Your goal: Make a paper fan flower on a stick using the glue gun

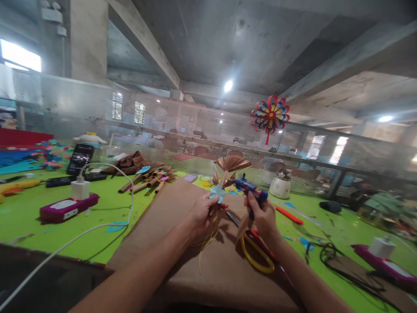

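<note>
My left hand [203, 213] is closed, pinching a light blue paper flower [217, 193] over the brown paper. Pleated brown paper fans [233, 163] rise just behind the flower; whether they are joined to it I cannot tell. Thin yellow strings [210, 237] hang below my fingers. My right hand [262, 213] is wrapped around the grip of a dark blue glue gun [250, 190], its nozzle pointing left toward the flower, a small gap apart. Under my right hand, scissors with yellow and red handles [256, 256] lie on the brown paper sheet [156, 230].
Rolled brown paper tubes [148, 180] lie at the back left. A purple power strip [68, 208] with a white cable and a phone [81, 158] stand further left. To the right are a white jar [280, 184], a red stick [289, 214] and another purple power strip [384, 263].
</note>
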`<control>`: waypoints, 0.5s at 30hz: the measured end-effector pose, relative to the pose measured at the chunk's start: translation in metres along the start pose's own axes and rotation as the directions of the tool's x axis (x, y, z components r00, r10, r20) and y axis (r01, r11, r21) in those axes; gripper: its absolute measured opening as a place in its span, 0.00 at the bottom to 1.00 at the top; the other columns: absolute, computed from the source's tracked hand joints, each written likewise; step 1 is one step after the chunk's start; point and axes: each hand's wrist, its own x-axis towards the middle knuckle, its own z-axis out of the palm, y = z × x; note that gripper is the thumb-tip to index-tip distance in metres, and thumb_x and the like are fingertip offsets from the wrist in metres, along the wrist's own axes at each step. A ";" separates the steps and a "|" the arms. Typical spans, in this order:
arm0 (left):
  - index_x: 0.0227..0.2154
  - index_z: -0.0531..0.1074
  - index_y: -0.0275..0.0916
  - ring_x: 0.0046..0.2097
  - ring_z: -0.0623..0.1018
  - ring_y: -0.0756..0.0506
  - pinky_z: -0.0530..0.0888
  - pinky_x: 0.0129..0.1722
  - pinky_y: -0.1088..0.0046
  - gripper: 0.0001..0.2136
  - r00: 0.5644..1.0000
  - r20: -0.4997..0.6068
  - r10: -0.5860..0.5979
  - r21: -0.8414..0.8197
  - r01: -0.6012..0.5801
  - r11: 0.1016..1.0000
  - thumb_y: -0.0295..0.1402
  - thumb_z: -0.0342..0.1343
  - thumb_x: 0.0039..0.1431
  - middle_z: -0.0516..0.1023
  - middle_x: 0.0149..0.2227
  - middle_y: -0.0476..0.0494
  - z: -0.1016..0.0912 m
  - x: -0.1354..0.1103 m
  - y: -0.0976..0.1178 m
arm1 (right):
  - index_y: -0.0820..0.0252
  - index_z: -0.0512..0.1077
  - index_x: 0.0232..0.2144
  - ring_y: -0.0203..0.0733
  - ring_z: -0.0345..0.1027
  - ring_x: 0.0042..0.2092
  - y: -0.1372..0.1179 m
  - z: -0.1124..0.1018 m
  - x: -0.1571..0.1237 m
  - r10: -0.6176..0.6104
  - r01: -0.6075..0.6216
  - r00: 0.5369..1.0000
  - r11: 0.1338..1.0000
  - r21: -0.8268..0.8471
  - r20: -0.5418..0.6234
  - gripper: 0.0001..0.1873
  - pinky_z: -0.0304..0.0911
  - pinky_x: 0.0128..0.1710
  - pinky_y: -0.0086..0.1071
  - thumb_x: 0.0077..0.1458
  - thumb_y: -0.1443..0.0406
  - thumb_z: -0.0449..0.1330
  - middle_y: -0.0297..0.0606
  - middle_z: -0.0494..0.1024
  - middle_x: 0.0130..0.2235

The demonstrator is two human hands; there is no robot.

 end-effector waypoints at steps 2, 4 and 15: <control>0.25 0.70 0.36 0.27 0.76 0.50 0.73 0.34 0.74 0.05 0.999 -0.047 0.006 -0.010 -0.006 1.000 0.26 0.52 0.55 0.75 0.23 0.45 -0.002 0.003 -0.002 | 0.64 0.70 0.24 0.33 0.56 0.21 0.001 -0.006 0.007 0.000 0.008 0.993 0.998 0.069 -0.117 0.22 0.53 0.20 0.27 0.52 0.49 0.56 0.32 0.65 0.19; 0.24 0.70 0.35 0.26 0.75 0.50 0.72 0.32 0.76 0.06 0.994 -0.109 -0.009 -0.013 0.008 1.000 0.25 0.52 0.55 0.75 0.23 0.44 -0.004 0.006 -0.003 | 0.64 0.71 0.26 0.32 0.57 0.21 0.005 -0.012 0.016 0.014 0.007 0.981 0.994 0.108 -0.195 0.22 0.54 0.20 0.27 0.52 0.49 0.56 0.32 0.66 0.19; 0.22 0.69 0.31 0.24 0.76 0.49 0.74 0.28 0.74 0.08 0.940 -0.341 0.005 -0.003 -0.007 1.000 0.23 0.48 0.54 0.75 0.22 0.40 -0.010 0.014 0.007 | 0.61 0.73 0.36 0.44 0.68 0.34 0.067 0.001 0.033 -0.088 0.171 0.980 0.827 -0.536 0.177 0.14 0.61 0.35 0.35 0.51 0.58 0.56 0.42 0.75 0.34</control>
